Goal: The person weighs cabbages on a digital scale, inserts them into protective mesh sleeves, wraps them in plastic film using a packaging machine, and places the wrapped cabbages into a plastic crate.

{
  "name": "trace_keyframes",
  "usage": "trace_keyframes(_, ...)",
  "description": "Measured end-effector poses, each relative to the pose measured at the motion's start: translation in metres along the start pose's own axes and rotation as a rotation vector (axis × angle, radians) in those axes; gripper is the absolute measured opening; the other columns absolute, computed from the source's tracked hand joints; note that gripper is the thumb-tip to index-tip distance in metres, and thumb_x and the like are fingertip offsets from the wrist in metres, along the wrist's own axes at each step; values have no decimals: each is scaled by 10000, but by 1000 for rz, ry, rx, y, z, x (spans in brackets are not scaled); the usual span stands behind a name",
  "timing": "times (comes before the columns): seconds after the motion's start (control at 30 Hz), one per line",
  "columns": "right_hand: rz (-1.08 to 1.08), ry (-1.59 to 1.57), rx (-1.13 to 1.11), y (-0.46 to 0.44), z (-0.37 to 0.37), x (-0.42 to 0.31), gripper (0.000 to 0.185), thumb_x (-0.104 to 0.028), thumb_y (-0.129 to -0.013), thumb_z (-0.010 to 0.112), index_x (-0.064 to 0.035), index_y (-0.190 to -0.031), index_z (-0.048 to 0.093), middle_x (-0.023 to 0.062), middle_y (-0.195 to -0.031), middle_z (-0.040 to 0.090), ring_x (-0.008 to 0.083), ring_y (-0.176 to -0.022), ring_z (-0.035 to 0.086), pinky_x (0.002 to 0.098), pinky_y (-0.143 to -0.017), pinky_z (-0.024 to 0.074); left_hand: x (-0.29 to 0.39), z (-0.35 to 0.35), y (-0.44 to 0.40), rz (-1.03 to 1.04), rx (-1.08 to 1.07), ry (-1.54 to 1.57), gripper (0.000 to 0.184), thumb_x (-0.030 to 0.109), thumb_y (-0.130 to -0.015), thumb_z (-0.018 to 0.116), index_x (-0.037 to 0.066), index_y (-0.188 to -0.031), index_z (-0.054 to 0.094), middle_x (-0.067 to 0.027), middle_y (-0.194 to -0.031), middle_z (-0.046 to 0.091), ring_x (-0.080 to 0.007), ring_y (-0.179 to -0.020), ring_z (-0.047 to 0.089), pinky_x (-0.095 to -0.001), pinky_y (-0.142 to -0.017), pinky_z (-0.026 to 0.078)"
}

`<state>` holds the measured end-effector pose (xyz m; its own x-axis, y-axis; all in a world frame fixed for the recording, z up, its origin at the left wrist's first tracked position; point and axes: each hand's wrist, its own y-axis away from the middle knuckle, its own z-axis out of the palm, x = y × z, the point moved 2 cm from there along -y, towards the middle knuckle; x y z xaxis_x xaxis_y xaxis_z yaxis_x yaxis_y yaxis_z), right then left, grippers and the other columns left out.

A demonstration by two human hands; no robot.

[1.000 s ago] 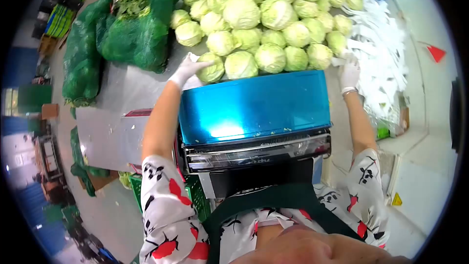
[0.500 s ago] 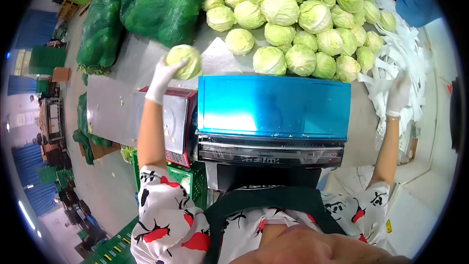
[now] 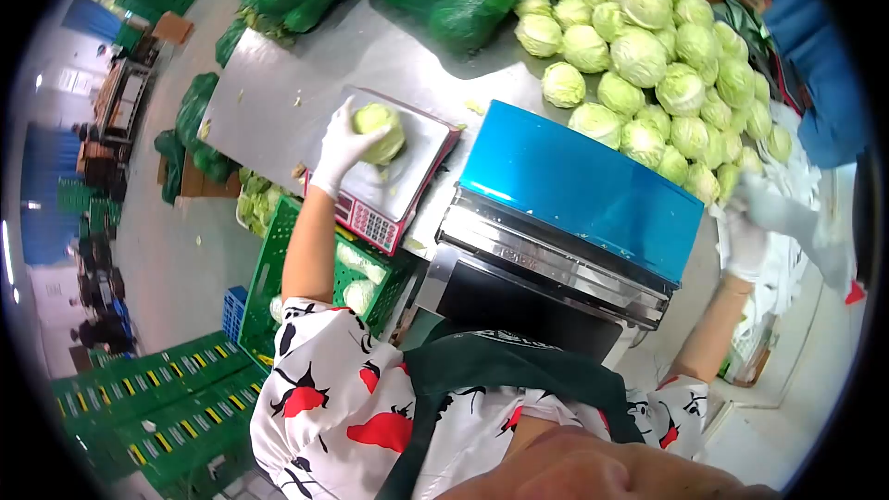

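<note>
The cabbage (image 3: pixel 378 132) has been brought onto the scale (image 3: pixel 419 150), where its weight is seemingly borne; it is clasped in the left hand's (image 3: pixel 344 150) curled grip. The right hand's (image 3: pixel 745 236) grip, blurred beside a white strip (image 3: pixel 798 222), cannot be told.

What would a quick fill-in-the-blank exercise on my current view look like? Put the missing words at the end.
1. The white-gloved left hand grips a round, pale-green head of ____ over the flat-panned, red-edged scale.
2. The broad, shiny machine cover in front of the person is coloured ____.
3. The white-gloved right hand, partly blurred, is beside long, flat strips coloured ____.

Missing words: cabbage; blue; white.
</note>
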<state>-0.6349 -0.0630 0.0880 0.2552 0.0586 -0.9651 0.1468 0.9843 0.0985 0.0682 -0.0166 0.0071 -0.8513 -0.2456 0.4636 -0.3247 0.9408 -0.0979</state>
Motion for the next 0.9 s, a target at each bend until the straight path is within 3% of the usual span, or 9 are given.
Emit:
trace_keyframes(0.03, 179, -482, -59, 21, 40, 14, 291, -172, -1001, 508, -28, -1254, 516, 29, -995, 546, 116, -741, 491, 246, -613, 401, 10, -4, 6, 62, 14, 12, 909, 522, -702, 799, 2, -1376, 479, -253, -1346, 535, -363, -1247, 542, -423, -1048, 442)
trace_keyframes(0.07, 263, -319, -86, 43, 102, 16, 163, -129, -982, 583, -78, -1136, 591, -55, -782, 538, 64, -585, 448, 219, -510, 366, 15, -2, 13, 119, 9, -49, 912, 493, -704, 796, 20, -1403, 451, -237, -1375, 511, -373, -1258, 527, -429, -1045, 439)
trace_keyframes(0.2, 361, -169, -302, 117, 215, 39, 47, -114, -970, 567, -69, -980, 574, -36, -734, 478, 63, -595, 432, 206, -523, 363, 29, 1, 31, 94, 135, -167, 932, 459, -712, 796, 34, -1445, 407, -237, -1440, 447, -395, -1319, 455, -464, -1080, 387)
trace_keyframes(0.3, 105, -108, -391, 155, 263, 52, 76, 31, -922, 582, -7, -978, 617, 97, -1011, 651, 156, -879, 616, 259, -801, 518, 67, -14, 62, 301, 318, 73, 838, 366, -765, 786, 13, -1431, 420, -227, -1396, 494, -397, -1289, 483, -462, -1092, 376)
trace_keyframes(0.43, -533, 347, -469, 181, 299, 58, 101, -7, -909, 632, -8, -1002, 672, 180, -1280, 607, 262, -1148, 600, 367, -1030, 447, 171, -43, 165, 345, -445, 1043, 792, 210, -839, 743, 71, -1516, 356, -179, -1553, 359, -263, -1469, 281, -376, -1192, 228)
trace_keyframes(0.5, -813, 627, -386, 195, 316, 47, 98, -24, -925, 627, 4, -1013, 661, 175, -1260, 616, 245, -1139, 603, 358, -1019, 446, 182, -22, 196, 376, -474, 1228, 648, 128, -861, 716, 70, -1457, 469, -166, -1538, 392, -256, -1450, 325, -374, -1184, 253)
trace_keyframes(0.63, -178, 218, -275, 191, 310, 79, 113, -40, -902, 673, 10, -1003, 665, 152, -1168, 649, 225, -1067, 617, 340, -937, 500, 172, -23, 199, 264, -389, 1538, 460, 48, -911, 651, 31, -1360, 552, -152, -1426, 522, -255, -1400, 394, -370, -1148, 320)
trace_keyframes(0.7, -107, 73, -317, 186, 311, 81, 107, -55, -909, 674, -7, -1004, 666, 141, -1237, 620, 203, -1089, 599, 323, -923, 503, 174, -24, 202, 126, -377, 1635, 383, 75, -904, 663, 32, -1279, 596, -137, -1336, 580, -209, -1335, 448, -355, -1045, 430)
trace_keyframes(0.9, -465, 506, -316, 207, 337, 85, 138, -54, -874, 705, -51, -1010, 680, 157, -1341, 552, 237, -1199, 541, 361, -999, 448, 170, -24, 210, -146, -463, 1594, 325, 189, -946, 638, 48, -1238, 619, -42, -1149, 640, -87, -1041, 610, -229, -749, 541)
